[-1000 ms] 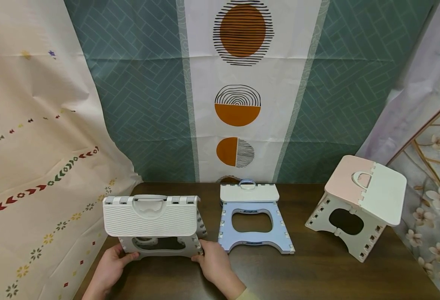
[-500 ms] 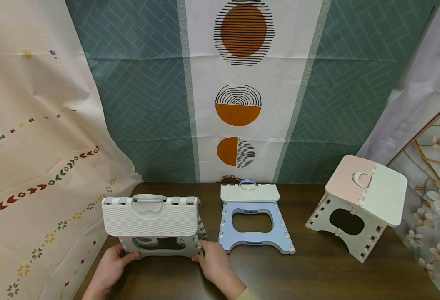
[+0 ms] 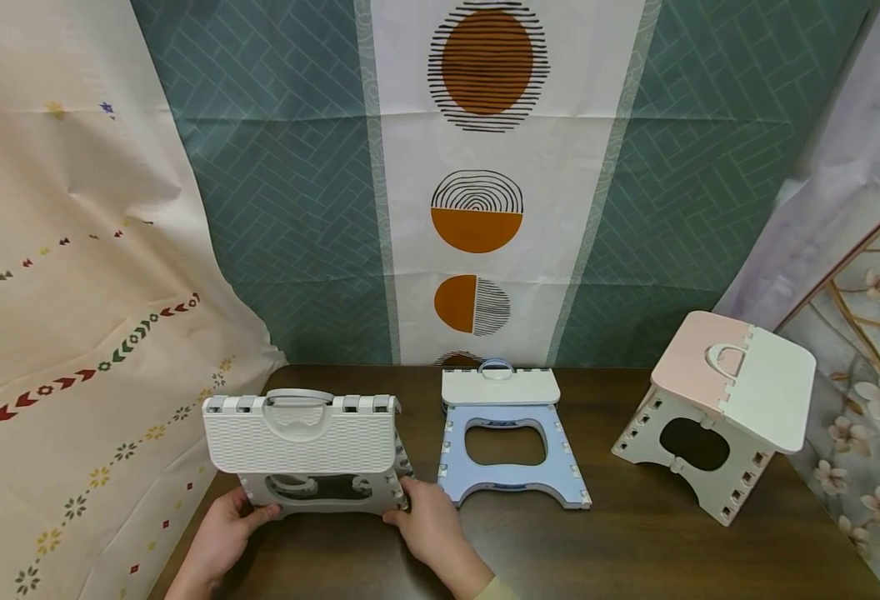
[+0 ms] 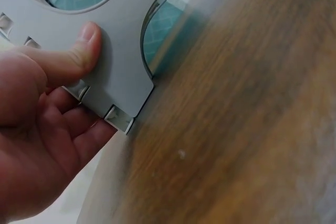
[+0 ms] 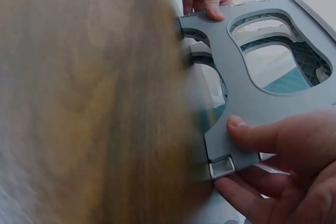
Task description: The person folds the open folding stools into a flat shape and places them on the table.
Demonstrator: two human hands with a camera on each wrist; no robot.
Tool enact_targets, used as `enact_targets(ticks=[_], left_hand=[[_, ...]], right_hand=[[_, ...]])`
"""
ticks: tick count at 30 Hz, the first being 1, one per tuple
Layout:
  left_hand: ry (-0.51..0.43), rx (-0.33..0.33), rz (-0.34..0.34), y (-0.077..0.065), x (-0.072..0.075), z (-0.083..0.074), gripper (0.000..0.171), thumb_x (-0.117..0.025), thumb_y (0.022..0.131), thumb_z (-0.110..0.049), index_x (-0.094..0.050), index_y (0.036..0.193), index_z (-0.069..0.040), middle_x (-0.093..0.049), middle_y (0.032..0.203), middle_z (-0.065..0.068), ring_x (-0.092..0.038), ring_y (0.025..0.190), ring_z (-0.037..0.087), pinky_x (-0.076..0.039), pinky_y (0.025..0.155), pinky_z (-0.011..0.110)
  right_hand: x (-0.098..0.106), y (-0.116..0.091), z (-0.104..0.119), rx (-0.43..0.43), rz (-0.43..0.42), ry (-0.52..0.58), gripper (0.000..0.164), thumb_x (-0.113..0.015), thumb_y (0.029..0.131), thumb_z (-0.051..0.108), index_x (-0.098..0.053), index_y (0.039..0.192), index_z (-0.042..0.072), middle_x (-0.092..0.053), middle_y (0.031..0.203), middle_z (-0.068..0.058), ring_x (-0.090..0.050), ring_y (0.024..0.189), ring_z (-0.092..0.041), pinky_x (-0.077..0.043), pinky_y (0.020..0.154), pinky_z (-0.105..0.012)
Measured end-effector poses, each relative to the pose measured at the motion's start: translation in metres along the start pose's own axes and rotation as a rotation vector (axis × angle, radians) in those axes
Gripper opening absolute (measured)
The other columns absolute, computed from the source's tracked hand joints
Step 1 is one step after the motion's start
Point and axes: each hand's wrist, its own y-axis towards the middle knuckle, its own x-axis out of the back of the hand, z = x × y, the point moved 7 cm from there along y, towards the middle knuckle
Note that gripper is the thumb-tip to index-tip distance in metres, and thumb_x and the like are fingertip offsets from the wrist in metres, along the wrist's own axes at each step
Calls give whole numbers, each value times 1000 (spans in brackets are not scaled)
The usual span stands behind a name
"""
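Observation:
A light grey folding step stool (image 3: 299, 450) stands partly folded at the left of the table, its textured top panel sloping toward me and its carry handle (image 3: 299, 395) uppermost. My left hand (image 3: 222, 533) grips the lower left corner of its near leg panel. In the left wrist view the thumb (image 4: 86, 48) presses the panel's face, while the other fingers curl behind its edge. At the lower right corner, my right hand (image 3: 434, 527) pinches the same panel, thumb (image 5: 244, 132) in front and fingers behind. The stool's feet are right at the table surface.
A blue-and-white folding stool (image 3: 511, 478) lies folded down in the middle of the dark wooden table (image 3: 560, 558). To the right, a pink-and-white folding stool (image 3: 766, 392) stands unfolded. Patterned cloths (image 3: 282, 208) hang behind the table and at both sides.

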Motion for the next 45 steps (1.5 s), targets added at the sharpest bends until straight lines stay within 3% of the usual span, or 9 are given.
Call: enact_targets(ticks=[4, 14, 24, 31, 35, 39, 42, 45], left_hand=[[-7, -8, -5, 0, 0, 0, 33, -75, 88, -12, -64, 113, 7, -70, 99, 10, -63, 84, 11, -50, 73, 27], [-18, -45, 7, 0, 0, -2, 31, -74, 89, -8, -62, 112, 9, -70, 97, 11, -63, 82, 11, -51, 72, 28], [-22, -38, 6, -3, 0, -4, 25, -73, 89, -5, -64, 107, 9, -71, 94, 10, -62, 80, 10, -50, 71, 27], [-26, -59, -21, -1, 0, -2, 24, -76, 86, -5, -66, 104, 7, -71, 89, 9, -63, 76, 10, -51, 68, 27], [-39, -56, -39, -1, 4, -2, 43, -82, 81, -8, -62, 117, 7, -70, 99, 11, -64, 83, 10, -53, 70, 28], [-96, -75, -49, -1, 9, -4, 70, -85, 78, -7, -47, 136, 3, -62, 118, 17, -63, 94, 8, -54, 75, 29], [-133, -90, -30, -1, 9, -6, 80, -84, 79, -5, -37, 144, 0, -55, 127, 23, -62, 98, 7, -56, 76, 32], [-95, -73, -6, -1, 8, -4, 80, -82, 82, -12, -35, 146, -1, -54, 131, 23, -61, 101, 6, -55, 78, 30]], right_hand=[[2, 1, 0, -12, -7, 5, 29, -87, 74, 27, -71, 96, 20, -67, 80, 11, -65, 75, -11, -49, 62, -33], [5, -2, 4, 13, -24, -12, 24, -86, 75, 26, -67, 89, 22, -65, 75, 13, -63, 70, -9, -47, 58, -32], [4, -2, 3, 14, -31, -19, 23, -86, 75, 27, -67, 87, 22, -65, 74, 12, -63, 69, -9, -46, 57, -32], [7, -2, 5, 33, -50, -41, 22, -88, 73, 27, -69, 84, 22, -66, 72, 12, -64, 68, -9, -46, 56, -31], [13, -4, 8, 6, -72, -59, 26, -90, 71, 27, -69, 83, 19, -65, 71, 11, -62, 66, -10, -46, 56, -30], [24, -7, 9, -67, -100, -31, 42, -93, 67, 27, -58, 88, 14, -59, 70, 5, -55, 61, -12, -43, 53, -32], [28, -7, 11, -90, -105, -34, 56, -94, 66, 27, -57, 104, 9, -62, 76, -2, -59, 65, -19, -45, 55, -36], [26, -6, 13, -66, -85, -69, 68, -93, 67, 27, -60, 122, 6, -66, 88, -7, -65, 78, -25, -51, 64, -40]])
